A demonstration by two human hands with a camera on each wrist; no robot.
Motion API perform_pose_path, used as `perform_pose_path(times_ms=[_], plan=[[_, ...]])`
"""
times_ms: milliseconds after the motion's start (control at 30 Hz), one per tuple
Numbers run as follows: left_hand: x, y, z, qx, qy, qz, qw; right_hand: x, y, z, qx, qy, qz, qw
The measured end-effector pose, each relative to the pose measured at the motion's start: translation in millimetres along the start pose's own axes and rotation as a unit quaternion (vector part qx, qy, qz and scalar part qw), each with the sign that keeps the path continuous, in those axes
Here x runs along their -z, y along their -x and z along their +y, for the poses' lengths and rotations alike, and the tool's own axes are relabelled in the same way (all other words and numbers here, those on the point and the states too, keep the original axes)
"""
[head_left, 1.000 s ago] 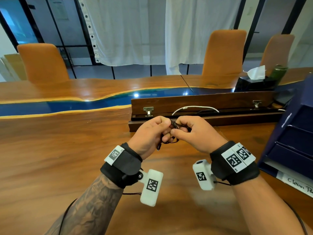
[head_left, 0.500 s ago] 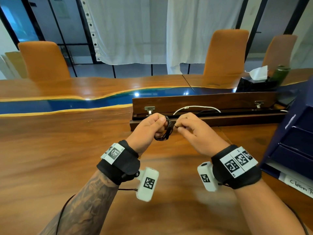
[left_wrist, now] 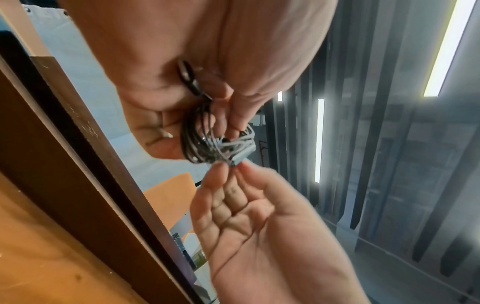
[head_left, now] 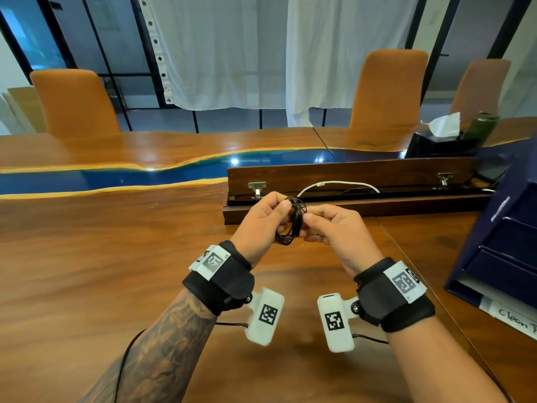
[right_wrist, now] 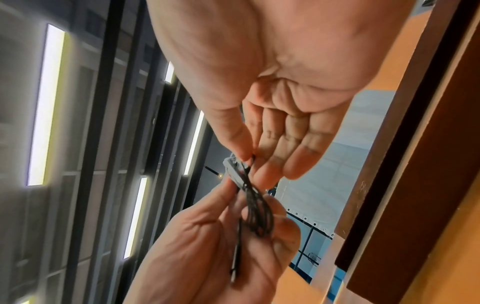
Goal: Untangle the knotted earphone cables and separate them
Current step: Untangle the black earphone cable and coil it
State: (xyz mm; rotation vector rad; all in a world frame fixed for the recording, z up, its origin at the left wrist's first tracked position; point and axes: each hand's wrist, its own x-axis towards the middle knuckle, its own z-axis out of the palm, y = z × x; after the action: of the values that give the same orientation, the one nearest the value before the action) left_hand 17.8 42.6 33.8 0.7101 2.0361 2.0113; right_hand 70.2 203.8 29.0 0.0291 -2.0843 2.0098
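1. The left hand (head_left: 263, 225) is curled round a small coil of black cable (head_left: 293, 222), thumb and fingers gripping it. It is raised off the table (head_left: 101, 257), likely so the loops hang free and the hand can anchor the bundle while the other works.
2. The cable sits between the two hands, in front of the open wooden case (head_left: 348, 175), with both hands touching it. It remains wound tight, so I judge the untangling barely begun.
3. The right hand (head_left: 337, 231) pinches the coil's near edge between thumb and fingertips (right_wrist: 245, 153), probably picking at one strand or end to draw it out.
4. The head view shows only a dark ring of cable. The left wrist view adds a metal plug (left_wrist: 188, 79) tucked against the left palm and a pale grey piece (left_wrist: 239, 153), perhaps an inline remote, at the point of the right hand's pinch.
5. The right wrist view shows the plug end (right_wrist: 235, 271) hanging below the left fingers, hidden from the head view.
6. Whether there is one cable or two cannot be told in any view.
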Motion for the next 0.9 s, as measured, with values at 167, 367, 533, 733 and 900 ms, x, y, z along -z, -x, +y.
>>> perform_pose_path(times_ms=[167, 367, 533, 733, 900], plan=[[-8, -2, -7, -0.011, -0.042, 0.051, 0.998, -3, 0, 8, -0.026, -0.013, -0.024, 0.999], [-12, 0, -8, -0.013, -0.056, 0.068, 0.996, -5, 0, 19, -0.062, -0.03, -0.025, 0.997], [-12, -2, -11, 0.007, -0.016, 0.073, 0.997, -1, -1, 20, -0.066, -0.049, -0.025, 0.996], [-12, -2, -15, 0.023, 0.013, 0.075, 0.997, -7, -4, 27, -0.061, -0.051, 0.0, 0.997], [-10, -4, -17, 0.046, 0.061, 0.071, 0.995, -5, -10, 28, -0.056, -0.062, 0.008, 0.996]])
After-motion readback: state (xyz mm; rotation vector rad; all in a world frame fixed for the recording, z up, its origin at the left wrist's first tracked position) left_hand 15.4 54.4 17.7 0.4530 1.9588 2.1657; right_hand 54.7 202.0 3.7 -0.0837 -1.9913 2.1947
